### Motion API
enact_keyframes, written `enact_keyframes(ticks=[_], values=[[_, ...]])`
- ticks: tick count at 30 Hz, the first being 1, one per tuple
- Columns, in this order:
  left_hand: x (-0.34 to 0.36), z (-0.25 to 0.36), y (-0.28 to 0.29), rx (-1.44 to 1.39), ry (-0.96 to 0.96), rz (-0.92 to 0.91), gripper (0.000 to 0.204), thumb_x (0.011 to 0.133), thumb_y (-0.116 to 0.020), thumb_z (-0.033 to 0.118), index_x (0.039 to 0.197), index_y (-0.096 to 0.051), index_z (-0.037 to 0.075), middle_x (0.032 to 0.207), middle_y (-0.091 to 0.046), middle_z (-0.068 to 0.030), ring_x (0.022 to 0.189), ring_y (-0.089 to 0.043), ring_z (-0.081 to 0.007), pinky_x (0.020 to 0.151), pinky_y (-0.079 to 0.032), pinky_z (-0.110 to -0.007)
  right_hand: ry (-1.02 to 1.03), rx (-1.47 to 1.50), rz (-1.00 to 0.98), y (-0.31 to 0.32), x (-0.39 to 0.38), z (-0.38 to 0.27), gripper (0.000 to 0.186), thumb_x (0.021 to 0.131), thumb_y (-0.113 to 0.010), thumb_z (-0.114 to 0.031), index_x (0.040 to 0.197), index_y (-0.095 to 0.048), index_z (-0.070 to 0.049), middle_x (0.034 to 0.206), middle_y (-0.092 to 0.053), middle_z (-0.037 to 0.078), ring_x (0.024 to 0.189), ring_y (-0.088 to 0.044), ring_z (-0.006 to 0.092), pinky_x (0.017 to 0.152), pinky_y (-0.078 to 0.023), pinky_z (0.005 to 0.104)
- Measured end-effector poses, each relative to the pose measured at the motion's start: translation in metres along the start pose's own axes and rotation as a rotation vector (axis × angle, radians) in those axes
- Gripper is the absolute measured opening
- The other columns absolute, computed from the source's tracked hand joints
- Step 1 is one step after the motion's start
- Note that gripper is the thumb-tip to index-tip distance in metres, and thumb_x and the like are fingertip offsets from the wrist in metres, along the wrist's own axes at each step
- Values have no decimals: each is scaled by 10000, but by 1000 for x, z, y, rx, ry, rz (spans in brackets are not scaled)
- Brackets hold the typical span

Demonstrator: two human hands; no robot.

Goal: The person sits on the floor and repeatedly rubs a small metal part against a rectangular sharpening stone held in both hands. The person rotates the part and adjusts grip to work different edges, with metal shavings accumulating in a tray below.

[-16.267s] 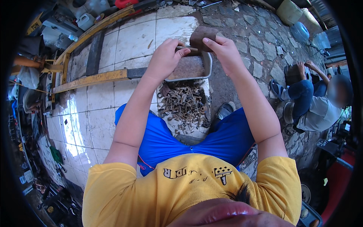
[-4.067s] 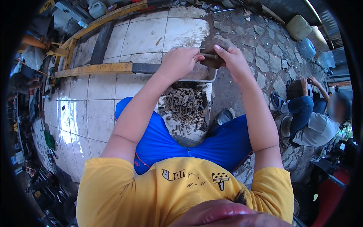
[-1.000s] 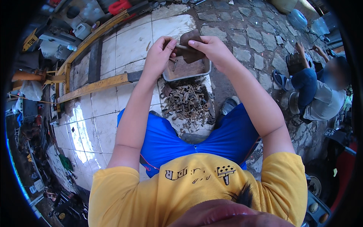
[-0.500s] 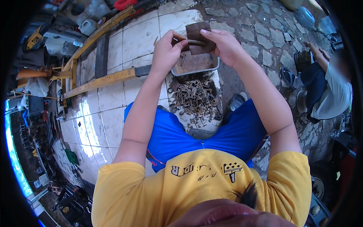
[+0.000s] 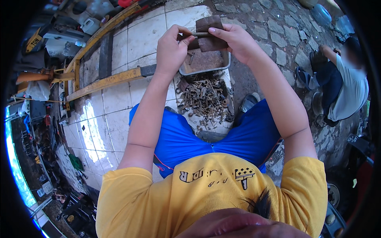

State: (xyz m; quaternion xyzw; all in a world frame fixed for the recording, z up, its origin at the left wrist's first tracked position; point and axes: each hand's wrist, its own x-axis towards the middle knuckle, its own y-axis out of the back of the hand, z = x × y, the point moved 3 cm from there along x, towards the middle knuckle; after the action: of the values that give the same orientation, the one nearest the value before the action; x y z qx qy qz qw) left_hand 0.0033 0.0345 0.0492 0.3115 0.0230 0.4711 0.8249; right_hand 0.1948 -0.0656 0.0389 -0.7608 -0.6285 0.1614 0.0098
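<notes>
A yellow sign with dark lettering (image 5: pixel 35 40) leans at the far left; no packages or screens show.

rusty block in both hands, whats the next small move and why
Probably ease the bolt out: the left hand pinches a bolt lying across the rusty block that the right hand steadies above the metal tray, so sliding it free seems next.

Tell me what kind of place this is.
Probably an open-fronted repair or metal workshop: a pile of rusty bolts and scrap on the tiled floor, a metal tray of parts, and long yellow steel beams nearby.
</notes>
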Motion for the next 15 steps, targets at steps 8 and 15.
enact_keyframes(ticks=[8,15], values=[[-3,-15,-9,-93,85,-189,335,1079,-686,328,1234,-708,32,911,-741,-94,833,-679,-170,773,-540,-325,168,-333,91,-3,0,1,247,1049,-704,-120,1246,-768,14,1090,-804,67,1009,-752,133,928,-586,296],[-1,-7,-4,-20,115,-214,300,1033,-728,268,1203,-745,20,986,-781,-144,895,-735,-255,824,-557,-372,215,-160,102,-4,6,4,226,1021,-707,-58,1221,-788,8,1069,-801,72,973,-732,131,903,-569,289]])
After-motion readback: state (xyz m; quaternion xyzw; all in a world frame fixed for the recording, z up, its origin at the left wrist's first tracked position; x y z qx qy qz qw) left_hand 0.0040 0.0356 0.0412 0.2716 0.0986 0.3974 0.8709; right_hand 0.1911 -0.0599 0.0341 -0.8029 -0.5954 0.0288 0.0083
